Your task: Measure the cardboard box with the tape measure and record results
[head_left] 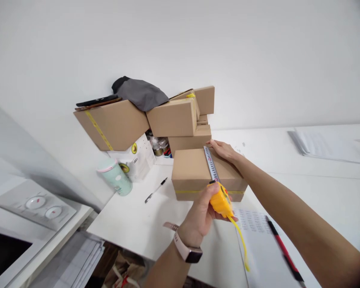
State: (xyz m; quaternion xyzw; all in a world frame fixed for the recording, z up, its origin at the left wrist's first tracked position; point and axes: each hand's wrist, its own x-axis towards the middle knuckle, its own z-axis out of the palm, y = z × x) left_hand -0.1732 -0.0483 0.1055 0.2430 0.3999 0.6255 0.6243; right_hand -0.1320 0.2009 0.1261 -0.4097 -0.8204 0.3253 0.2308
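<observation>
A brown cardboard box (192, 172) with a yellow tape band lies on the white table (132, 220). A measuring tape blade (211, 163) stretches across the box's top from far edge to near edge. My left hand (201, 214) is closed round the yellow tape measure case (221, 202) at the box's near edge; a yellow strap hangs from it. My right hand (223, 151) presses the blade's far end onto the box's back edge, fingers together.
A pile of cardboard boxes (174, 116) with a grey cloth (141, 94) on top stands behind. A mint bottle (115, 176), a black pen (156, 190), a printed sheet with a red pen (283, 250), and papers (327, 146) at far right.
</observation>
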